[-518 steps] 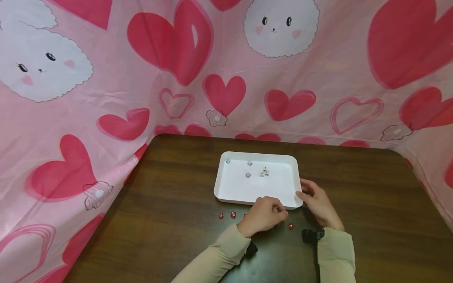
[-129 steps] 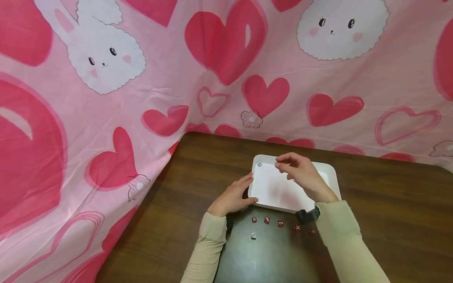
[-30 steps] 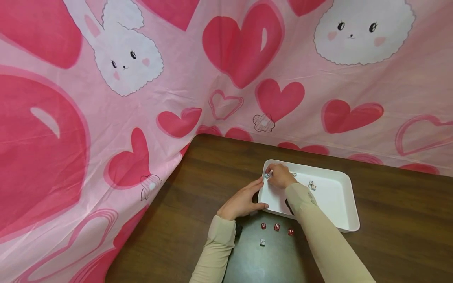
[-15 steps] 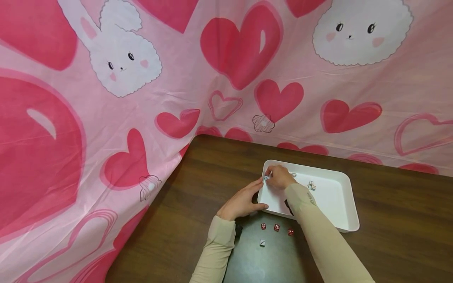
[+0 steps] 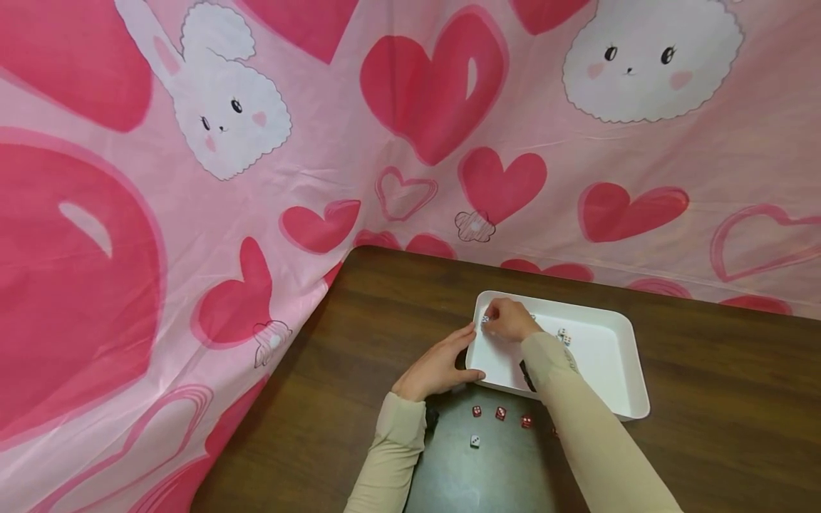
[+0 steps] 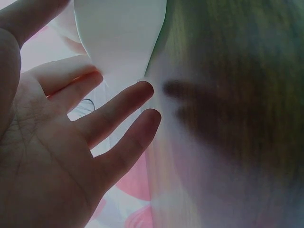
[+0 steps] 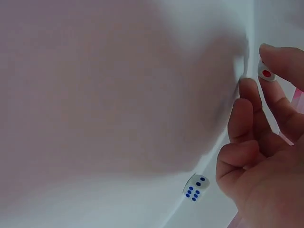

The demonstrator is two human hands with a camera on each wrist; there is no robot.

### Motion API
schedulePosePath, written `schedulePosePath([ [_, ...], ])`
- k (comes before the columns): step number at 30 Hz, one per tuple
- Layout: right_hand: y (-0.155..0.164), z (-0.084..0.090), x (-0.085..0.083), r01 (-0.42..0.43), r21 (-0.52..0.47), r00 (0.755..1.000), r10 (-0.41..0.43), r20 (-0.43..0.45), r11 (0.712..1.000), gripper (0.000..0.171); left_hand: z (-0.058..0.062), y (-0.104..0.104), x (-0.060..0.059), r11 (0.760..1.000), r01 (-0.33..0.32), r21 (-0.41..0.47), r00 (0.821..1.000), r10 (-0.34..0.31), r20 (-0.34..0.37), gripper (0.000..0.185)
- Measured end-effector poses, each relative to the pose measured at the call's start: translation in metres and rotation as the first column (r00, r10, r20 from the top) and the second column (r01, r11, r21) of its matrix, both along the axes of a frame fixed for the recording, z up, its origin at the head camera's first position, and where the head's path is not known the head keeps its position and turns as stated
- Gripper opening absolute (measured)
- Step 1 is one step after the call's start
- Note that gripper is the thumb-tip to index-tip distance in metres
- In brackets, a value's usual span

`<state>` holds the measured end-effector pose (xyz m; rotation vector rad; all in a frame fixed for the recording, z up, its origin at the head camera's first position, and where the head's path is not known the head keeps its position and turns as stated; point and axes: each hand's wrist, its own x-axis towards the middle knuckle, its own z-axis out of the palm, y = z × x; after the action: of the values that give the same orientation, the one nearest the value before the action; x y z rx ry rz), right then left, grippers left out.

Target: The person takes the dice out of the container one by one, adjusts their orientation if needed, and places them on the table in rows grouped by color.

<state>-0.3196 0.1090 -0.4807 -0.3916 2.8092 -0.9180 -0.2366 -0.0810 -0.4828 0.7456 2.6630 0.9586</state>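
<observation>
Now right hand (image 5: 509, 320) pinching white die (image 7: 266, 72)

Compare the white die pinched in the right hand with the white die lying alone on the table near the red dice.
The pinched die sits between fingertips of the right hand over the white tray's far left corner; the lone white die lies untouched on the dark table. The pinched die shows a single red pip in the right wrist view; the lone die's pips are dark. Red dice lie beside only the lone one. Both are small white cubes.

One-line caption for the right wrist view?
Right hand pinches a white die at the white tray corner; another die lies nearby.
</observation>
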Motion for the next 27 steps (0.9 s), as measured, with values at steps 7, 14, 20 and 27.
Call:
schedulePosePath([
  [7, 0.008, 0.003, 0.0, 0.019, -0.062, 1.0, -0.02, -0.015, 0.998, 0.016, -0.001, 0.0, 0.0, 1.0, -0.014, -0.001, 1.0, 0.014, 0.019, 0.077],
  [14, 0.013, 0.009, 0.003, 0.064, -0.143, 0.998, -0.062, 0.022, 0.988, 0.021, -0.001, 0.0, 0.0, 1.0, -0.016, -0.007, 1.0, 0.016, 0.013, 0.077],
  [20, 0.019, 0.012, 0.007, 0.103, -0.26, 0.995, -0.095, 0.044, 0.96, 0.023, -0.002, 0.0, 0.0, 1.0, -0.012, -0.005, 1.0, 0.012, 0.007, 0.078],
  [27, 0.025, 0.012, 0.01, 0.136, -0.378, 0.99, -0.116, 0.076, 0.916, 0.028, -0.002, 0.0, 0.001, 1.0, -0.018, 0.006, 0.999, 0.018, 0.027, 0.078],
])
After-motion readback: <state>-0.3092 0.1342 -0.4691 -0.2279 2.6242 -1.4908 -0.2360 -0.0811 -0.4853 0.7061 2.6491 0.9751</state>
